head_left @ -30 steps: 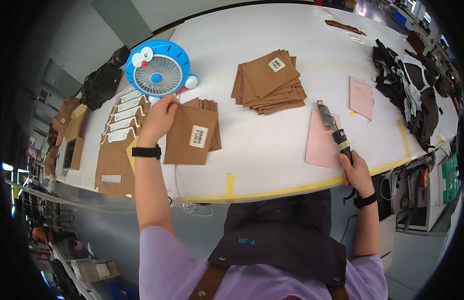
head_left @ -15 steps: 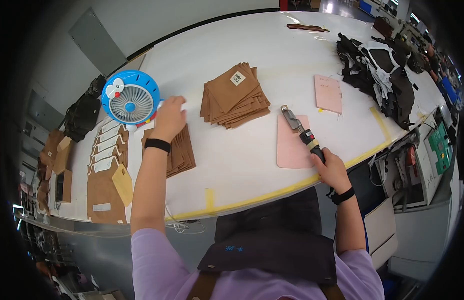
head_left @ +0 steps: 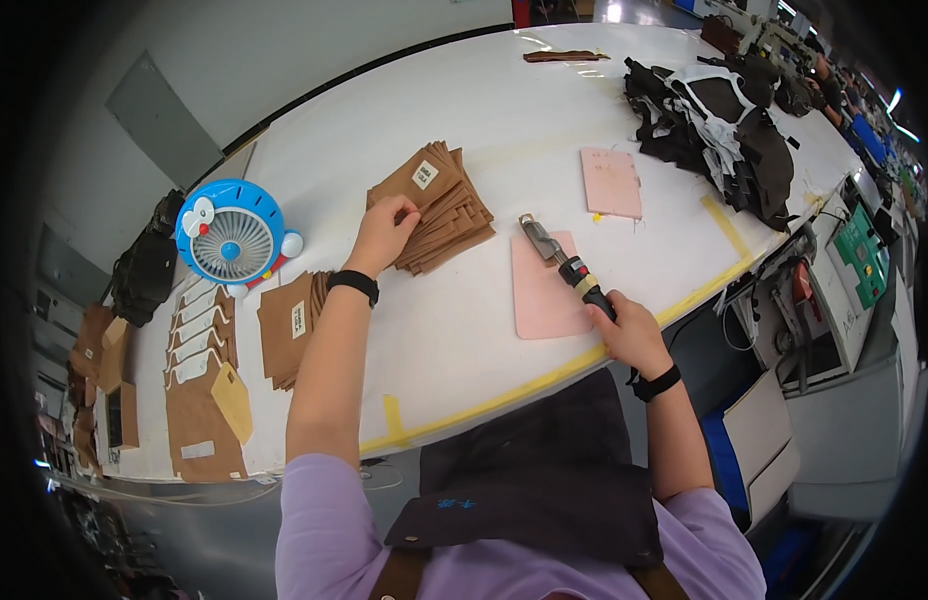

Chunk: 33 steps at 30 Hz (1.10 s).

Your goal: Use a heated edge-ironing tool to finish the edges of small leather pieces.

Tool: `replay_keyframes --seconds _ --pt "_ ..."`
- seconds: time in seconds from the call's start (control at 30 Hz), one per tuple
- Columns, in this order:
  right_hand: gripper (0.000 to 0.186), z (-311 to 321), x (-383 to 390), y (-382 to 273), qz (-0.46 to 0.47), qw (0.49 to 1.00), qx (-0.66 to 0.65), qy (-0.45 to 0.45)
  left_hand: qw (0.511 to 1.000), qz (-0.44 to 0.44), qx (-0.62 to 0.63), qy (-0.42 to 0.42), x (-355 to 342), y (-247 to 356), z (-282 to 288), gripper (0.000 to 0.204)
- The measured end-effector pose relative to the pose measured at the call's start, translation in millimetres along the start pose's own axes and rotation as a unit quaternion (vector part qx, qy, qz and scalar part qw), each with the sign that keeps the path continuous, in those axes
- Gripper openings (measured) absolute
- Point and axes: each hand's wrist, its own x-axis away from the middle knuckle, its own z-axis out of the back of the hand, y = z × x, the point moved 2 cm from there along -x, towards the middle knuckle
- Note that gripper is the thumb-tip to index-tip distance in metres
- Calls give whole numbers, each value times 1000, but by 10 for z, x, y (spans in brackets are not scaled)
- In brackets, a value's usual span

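Pale wall [head_left: 314,50] — grey door [head_left: 164,120]

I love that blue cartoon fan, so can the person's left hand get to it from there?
Probably yes: the left hand, at a stack of brown panels, looks close enough to the blue cartoon fan, and nothing stands between them on the white table.

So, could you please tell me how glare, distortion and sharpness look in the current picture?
Head view: the white table bows along its front edge, and the corners go black; glare streaks the tabletop by the brown strip. Same head view: a bright light at upper right blows out, the lower-left background is dim and soft, the black-handled tool looks fairly sharp.
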Motion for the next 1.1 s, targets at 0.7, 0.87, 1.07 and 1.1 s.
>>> replay_keyframes --seconds 0.7,0.87,1.07,1.1 --pt "36 272 979 60 38 998 47 -14 943 -252 -196 -89 1409 1083 -1253 14" --pt "36 137 613 -159 65 986 150 -30 949 -250 -158 -105 1329 1187 -1201 21" --pt "36 -32 24 -316 89 982 167 2 948 -282 -127 -77 1309 1131 -1227 14" --pt "36 1 85 -330 86 981 171 3 948 -285 -122 -76 1322 1109 -1244 14"
